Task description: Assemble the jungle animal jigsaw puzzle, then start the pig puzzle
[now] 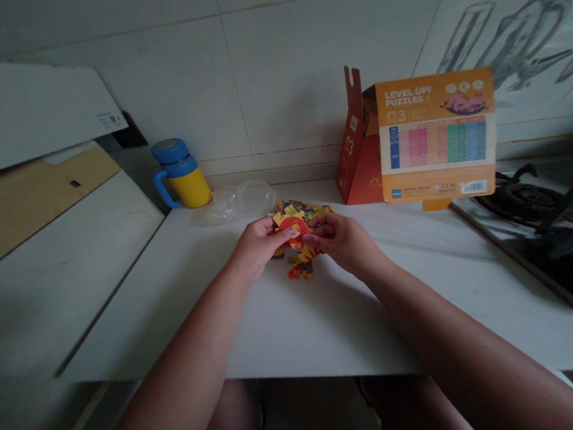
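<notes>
Both curled nearly closed, the left hand (256,246) and the right hand (343,240) — seen from the head camera — pinch a red puzzle piece (301,225) between them, over a heap of puzzle pieces (307,208) on the white table (297,334) (a blue-and-yellow mug (191,183) stands behind to the left, an orange-and-red box (411,144) to the right).

Blue-and-yellow mug (189,181), black stove (567,267), tiled wall (284,74)
</notes>
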### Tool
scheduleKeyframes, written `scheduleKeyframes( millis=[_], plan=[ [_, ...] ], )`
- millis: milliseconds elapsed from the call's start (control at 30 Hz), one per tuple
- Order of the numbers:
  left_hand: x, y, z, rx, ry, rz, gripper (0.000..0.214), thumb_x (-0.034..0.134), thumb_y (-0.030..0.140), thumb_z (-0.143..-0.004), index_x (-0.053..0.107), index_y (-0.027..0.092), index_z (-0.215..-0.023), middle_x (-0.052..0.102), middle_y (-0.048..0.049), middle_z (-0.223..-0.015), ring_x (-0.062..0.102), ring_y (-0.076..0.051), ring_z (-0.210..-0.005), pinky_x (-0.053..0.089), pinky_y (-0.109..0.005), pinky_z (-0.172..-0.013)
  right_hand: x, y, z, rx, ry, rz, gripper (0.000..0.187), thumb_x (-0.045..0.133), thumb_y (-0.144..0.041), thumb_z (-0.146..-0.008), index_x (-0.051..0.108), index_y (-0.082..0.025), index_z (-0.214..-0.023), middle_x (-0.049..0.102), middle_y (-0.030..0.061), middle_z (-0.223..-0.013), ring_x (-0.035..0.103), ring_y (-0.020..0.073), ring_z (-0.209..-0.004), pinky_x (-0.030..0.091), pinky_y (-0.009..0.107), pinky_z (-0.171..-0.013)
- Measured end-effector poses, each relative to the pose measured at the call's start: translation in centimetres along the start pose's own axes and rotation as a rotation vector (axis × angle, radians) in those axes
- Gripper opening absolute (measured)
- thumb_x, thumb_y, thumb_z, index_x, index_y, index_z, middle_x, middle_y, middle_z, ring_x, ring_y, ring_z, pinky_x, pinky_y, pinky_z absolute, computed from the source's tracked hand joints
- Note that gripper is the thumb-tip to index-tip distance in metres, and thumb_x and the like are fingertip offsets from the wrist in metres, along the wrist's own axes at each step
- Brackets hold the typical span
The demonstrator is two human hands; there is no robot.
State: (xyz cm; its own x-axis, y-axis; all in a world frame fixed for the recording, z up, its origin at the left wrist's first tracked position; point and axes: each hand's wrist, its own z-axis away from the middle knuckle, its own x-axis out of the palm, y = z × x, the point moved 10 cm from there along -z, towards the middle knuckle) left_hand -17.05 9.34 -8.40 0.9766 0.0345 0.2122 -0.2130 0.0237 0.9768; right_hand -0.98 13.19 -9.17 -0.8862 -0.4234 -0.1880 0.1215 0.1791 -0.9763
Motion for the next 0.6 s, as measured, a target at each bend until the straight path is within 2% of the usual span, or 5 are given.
scheduleKeyframes(
  millis=[167, 367, 600],
  plan=[
    [-0.2, -0.2, -0.1, -0.03, -0.004, -0.01, 0.041, 0.096, 0.029, -0.07, 0.078, 0.013, -0.103, 0.081, -0.0095, -0.1, 0.074, -0.017, -0.081, 0.06, -0.032, -0.079, 0.3, 0.0, 0.3, 0.025, 0.01, -0.049, 0.049, 0.087, -0.059, -0.076, 0.063, -0.023, -0.099, 0.077, 0.0036, -0.081, 0.071, 0.0187, -0.068, 0.053, 0.029, -0.058],
    [-0.3, -1.0, -0.2, -0.049, 0.003, -0.033, 0.044, 0.097, 0.032, -0.07, 0.077, 0.012, -0.104, 0.081, -0.0099, -0.098, 0.075, -0.018, -0.079, 0.06, -0.031, -0.077, 1.0, 0.1, 0.3, 0.036, 0.002, -0.138, 0.056, 0.088, -0.064, -0.072, 0.062, -0.022, -0.099, 0.075, 0.0022, -0.078, 0.067, 0.0166, -0.065, 0.05, 0.027, -0.057],
    [-0.4, -1.9, 0.1, -0.137, -0.022, -0.07, 0.046, 0.097, 0.039, -0.073, 0.077, 0.011, -0.103, 0.081, -0.0124, -0.098, 0.076, -0.019, -0.08, 0.059, -0.032, -0.079, 0.1, -0.1, 0.0, 0.006, 0.033, 0.077, 0.048, 0.086, -0.052, -0.078, 0.06, -0.024, -0.108, 0.076, 0.002, -0.082, 0.068, 0.0177, -0.066, 0.05, 0.029, -0.059]
  ],
)
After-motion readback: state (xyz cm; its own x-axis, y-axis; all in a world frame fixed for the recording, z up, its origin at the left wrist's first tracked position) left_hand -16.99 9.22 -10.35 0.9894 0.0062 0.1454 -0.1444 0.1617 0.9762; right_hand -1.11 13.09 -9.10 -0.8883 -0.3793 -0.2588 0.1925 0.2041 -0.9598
